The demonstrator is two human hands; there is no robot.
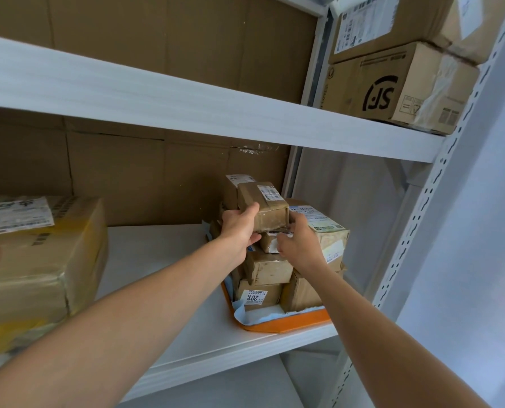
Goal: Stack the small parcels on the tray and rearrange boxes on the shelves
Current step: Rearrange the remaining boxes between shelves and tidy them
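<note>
Parcels piled on the tray, both hands up at the top of the stack.
From my station I see the middle shelf point(157, 251) carrying an orange tray point(298, 320) at its right end, filled with small parcels point(269, 269) in layers. The left hand point(239, 231) grasps the top parcel point(264, 207). The right hand point(299, 242) curls just beside it, and I cannot tell whether it grips.

The tray point(289, 322) was orange, lined with pale blue paper point(245, 315). The top parcel point(267, 207) and the stacked parcels point(270, 267) under it were dull brown cardboard with white, black-printed labels. The large box point(39, 260) was tan, banded with yellow tape. The upper box point(398, 92) bore a black circular "SF" logo. The shelves point(186, 107) were white and the backing board point(157, 39) was brown.
</note>
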